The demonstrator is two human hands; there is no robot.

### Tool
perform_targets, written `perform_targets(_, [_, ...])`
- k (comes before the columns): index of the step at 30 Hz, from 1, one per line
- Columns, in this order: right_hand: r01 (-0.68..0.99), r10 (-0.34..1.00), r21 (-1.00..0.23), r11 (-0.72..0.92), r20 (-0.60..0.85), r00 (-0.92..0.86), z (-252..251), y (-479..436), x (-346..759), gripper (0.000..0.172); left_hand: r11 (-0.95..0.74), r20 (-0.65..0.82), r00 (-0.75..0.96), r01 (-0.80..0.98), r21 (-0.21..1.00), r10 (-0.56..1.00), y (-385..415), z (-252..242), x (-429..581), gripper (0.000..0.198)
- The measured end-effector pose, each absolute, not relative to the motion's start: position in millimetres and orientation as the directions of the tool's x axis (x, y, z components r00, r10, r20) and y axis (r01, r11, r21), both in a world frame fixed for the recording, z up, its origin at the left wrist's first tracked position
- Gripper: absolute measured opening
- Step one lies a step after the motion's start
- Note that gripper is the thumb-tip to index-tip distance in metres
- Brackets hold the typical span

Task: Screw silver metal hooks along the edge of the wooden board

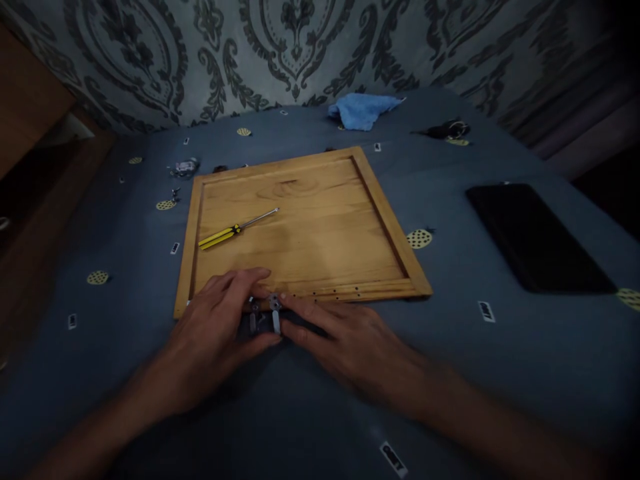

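Observation:
A framed wooden panel (295, 230) lies flat on the blue patterned cloth, with a row of small dark holes along its near edge. At that edge sits a small metal bracket (275, 303) with prongs pointing towards me. My left hand (220, 333) curves round the bracket from the left, fingers above and thumb below. From the right, my right hand (345, 333) pinches at the bracket, its index fingertip against the metal. On the panel, left of its middle, rests a yellow and black screwdriver (225, 235), its tip towards the upper right.
A black tablet-like slab (540, 239) lies at the right. Behind the panel are a blue rag (364, 110) and a dark object with a ring (445, 129). Small metal parts (185, 167) lie beyond its left corner. Wooden furniture (35, 100) stands at the far left.

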State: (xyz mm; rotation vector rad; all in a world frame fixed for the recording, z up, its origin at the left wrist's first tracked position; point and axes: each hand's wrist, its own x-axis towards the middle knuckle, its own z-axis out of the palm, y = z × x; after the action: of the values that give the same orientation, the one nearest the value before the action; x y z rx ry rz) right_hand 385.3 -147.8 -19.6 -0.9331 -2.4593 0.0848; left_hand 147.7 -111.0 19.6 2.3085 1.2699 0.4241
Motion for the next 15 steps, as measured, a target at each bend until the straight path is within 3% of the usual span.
perform_targets(8, [0.603,0.633,-0.236,0.762,0.463,-0.620,-27.8,-147.8,382.3,0.025,-0.461,0.041,0.524,0.707,0.537,0.851,-113.6,21.5,148.3,0.062])
perform_targets(15, [0.621,0.651,-0.224,0.752,0.406,-0.642,-23.0,-147.9,383.9,0.026,-0.479,0.046,0.535,0.712,0.513,0.844,-113.5,22.0,148.3,0.059])
